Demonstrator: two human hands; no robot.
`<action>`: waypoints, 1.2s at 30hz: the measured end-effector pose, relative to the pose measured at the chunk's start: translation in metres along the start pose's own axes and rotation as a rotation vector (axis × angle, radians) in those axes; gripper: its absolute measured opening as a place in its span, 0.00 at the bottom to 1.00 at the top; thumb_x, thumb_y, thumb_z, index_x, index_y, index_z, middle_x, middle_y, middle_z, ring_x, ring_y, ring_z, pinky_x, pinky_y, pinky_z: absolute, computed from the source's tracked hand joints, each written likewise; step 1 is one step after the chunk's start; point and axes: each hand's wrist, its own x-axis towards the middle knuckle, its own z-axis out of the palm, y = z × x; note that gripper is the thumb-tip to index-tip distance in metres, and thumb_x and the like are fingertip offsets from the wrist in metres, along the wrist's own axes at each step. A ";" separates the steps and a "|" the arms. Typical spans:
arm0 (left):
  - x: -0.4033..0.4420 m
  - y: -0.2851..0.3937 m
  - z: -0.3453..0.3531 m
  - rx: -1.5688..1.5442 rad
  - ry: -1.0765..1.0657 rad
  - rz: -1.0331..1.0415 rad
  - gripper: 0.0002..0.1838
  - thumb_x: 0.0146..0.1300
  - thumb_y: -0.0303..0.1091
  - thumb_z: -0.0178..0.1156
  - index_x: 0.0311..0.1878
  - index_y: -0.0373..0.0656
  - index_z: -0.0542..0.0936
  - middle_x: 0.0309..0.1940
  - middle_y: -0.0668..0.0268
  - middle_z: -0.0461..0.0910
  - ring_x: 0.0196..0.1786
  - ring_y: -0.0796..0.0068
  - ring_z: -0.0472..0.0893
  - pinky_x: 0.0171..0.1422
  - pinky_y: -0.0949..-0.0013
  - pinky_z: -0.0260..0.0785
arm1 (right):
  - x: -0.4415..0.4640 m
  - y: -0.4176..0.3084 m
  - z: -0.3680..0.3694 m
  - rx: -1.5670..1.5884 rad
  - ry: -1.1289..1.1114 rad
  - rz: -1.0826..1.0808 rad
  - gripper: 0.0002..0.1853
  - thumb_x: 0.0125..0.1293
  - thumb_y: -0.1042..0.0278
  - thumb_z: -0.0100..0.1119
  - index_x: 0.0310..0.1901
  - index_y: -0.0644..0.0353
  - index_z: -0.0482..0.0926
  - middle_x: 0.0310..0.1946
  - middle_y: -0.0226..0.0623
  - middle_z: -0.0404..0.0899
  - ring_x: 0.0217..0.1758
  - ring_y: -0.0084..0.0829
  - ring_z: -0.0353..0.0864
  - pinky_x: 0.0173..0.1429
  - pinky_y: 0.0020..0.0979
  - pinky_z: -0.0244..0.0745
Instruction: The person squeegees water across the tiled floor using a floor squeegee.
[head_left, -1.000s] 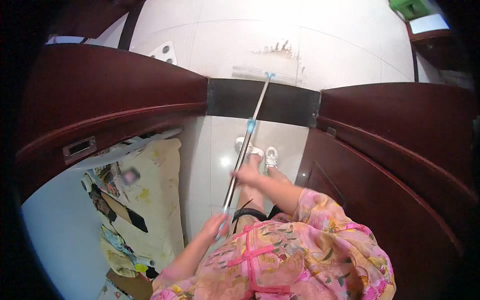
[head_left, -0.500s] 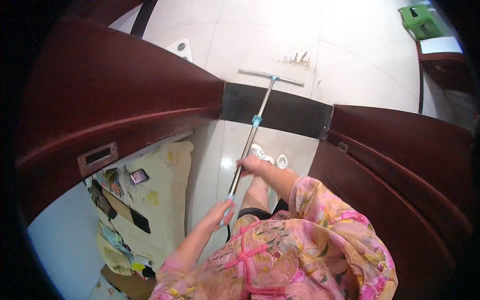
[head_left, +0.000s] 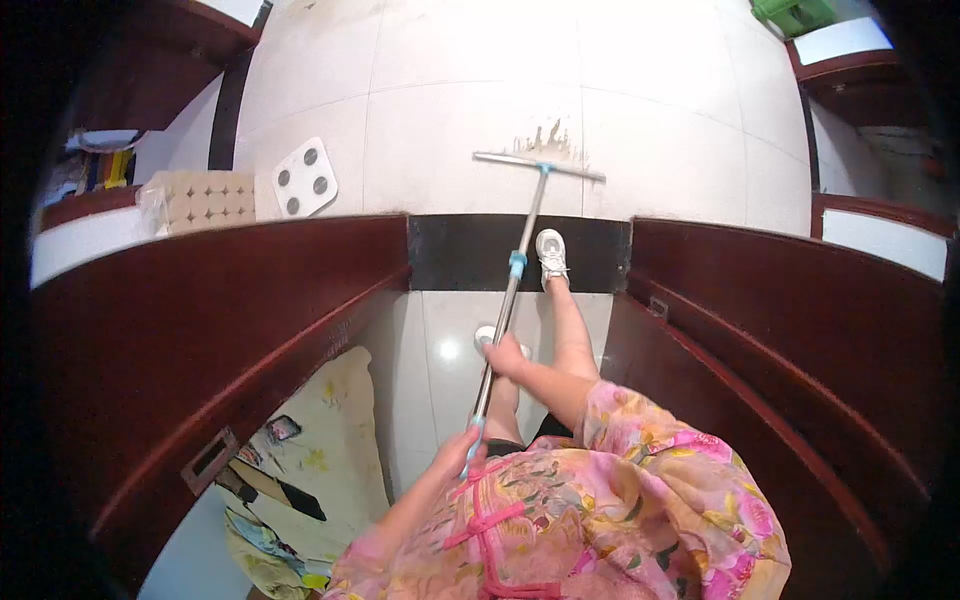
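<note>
Both my hands are wrapped around the pole of a flat mop (head_left: 508,290), which has a metal telescoping handle, blue fittings and a narrow metal crossbar head. My left hand (head_left: 457,452) grips the blue end close to my body. Farther up the pole, my right hand (head_left: 507,356) is closed around the metal section. The crossbar lies on the pale tiled floor beyond the doorway, just on the near side of a brown, streaky patch (head_left: 545,138).
A dark threshold strip (head_left: 470,250) crosses the doorway between red-brown door panels (head_left: 230,310). One white shoe (head_left: 551,255) is on it. Past the left panel are a white scale (head_left: 306,178) and wrapped paper rolls (head_left: 208,200). A phone (head_left: 284,428) lies on a yellowish cloth at lower left.
My view has shifted forward and left, bringing the whole scale and the rolls into sight. One foot has stepped onto the threshold. The mop head is now closer to the brown patch.
</note>
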 end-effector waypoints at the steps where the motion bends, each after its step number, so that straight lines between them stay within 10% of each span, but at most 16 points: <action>1: 0.017 0.022 0.021 -0.072 0.050 -0.011 0.18 0.59 0.49 0.44 0.36 0.42 0.68 0.17 0.73 0.63 0.15 0.84 0.59 0.17 0.81 0.52 | 0.038 0.005 -0.007 0.069 0.004 -0.014 0.18 0.46 0.65 0.52 0.28 0.79 0.68 0.20 0.53 0.73 0.26 0.47 0.76 0.29 0.36 0.73; 11: 0.137 0.291 0.172 -0.309 0.022 0.088 0.17 0.58 0.48 0.46 0.34 0.42 0.67 0.14 0.74 0.62 0.12 0.87 0.57 0.12 0.84 0.49 | 0.251 -0.194 -0.202 -0.088 -0.043 -0.119 0.17 0.51 0.63 0.49 0.16 0.70 0.71 0.12 0.45 0.71 0.15 0.36 0.75 0.20 0.34 0.71; 15: 0.096 0.253 0.153 -0.068 0.131 0.085 0.16 0.59 0.48 0.45 0.32 0.45 0.69 0.11 0.74 0.62 0.10 0.84 0.58 0.11 0.80 0.49 | 0.201 -0.157 -0.172 0.242 -0.025 -0.290 0.21 0.57 0.55 0.46 0.16 0.65 0.69 0.11 0.39 0.70 0.15 0.34 0.75 0.19 0.34 0.70; 20: -0.051 0.166 0.122 0.384 0.458 -0.232 0.13 0.59 0.42 0.47 0.35 0.41 0.68 0.17 0.71 0.68 0.18 0.81 0.66 0.24 0.77 0.62 | 0.028 -0.103 -0.120 0.776 -0.809 0.390 0.12 0.60 0.64 0.44 0.32 0.68 0.66 0.21 0.42 0.71 0.26 0.37 0.76 0.27 0.37 0.75; 25: -0.074 0.154 0.115 0.212 0.359 -0.233 0.10 0.58 0.39 0.50 0.32 0.41 0.69 0.19 0.71 0.68 0.19 0.82 0.67 0.28 0.78 0.66 | 0.018 -0.086 -0.122 0.821 -0.849 0.876 0.12 0.59 0.67 0.44 0.35 0.70 0.67 0.26 0.46 0.73 0.29 0.42 0.76 0.32 0.40 0.76; 29: -0.005 0.212 0.155 0.586 0.344 -0.101 0.14 0.59 0.44 0.47 0.30 0.41 0.70 0.14 0.71 0.65 0.14 0.82 0.64 0.17 0.79 0.58 | 0.089 -0.073 -0.126 0.741 -0.538 0.527 0.11 0.57 0.67 0.44 0.30 0.70 0.66 0.23 0.48 0.73 0.25 0.43 0.76 0.26 0.43 0.74; 33: 0.100 0.272 0.203 0.390 0.269 -0.026 0.18 0.58 0.50 0.45 0.31 0.42 0.69 0.13 0.71 0.65 0.12 0.82 0.61 0.15 0.79 0.51 | 0.192 -0.129 -0.235 0.237 -0.102 -0.029 0.15 0.55 0.64 0.45 0.20 0.68 0.72 0.16 0.42 0.74 0.21 0.36 0.76 0.24 0.35 0.73; 36: 0.163 0.323 0.243 0.012 0.161 0.008 0.17 0.59 0.49 0.45 0.33 0.44 0.68 0.13 0.72 0.63 0.12 0.82 0.60 0.14 0.80 0.49 | 0.258 -0.182 -0.307 0.283 -0.164 0.019 0.16 0.55 0.63 0.45 0.17 0.67 0.71 0.16 0.44 0.73 0.18 0.35 0.75 0.24 0.33 0.73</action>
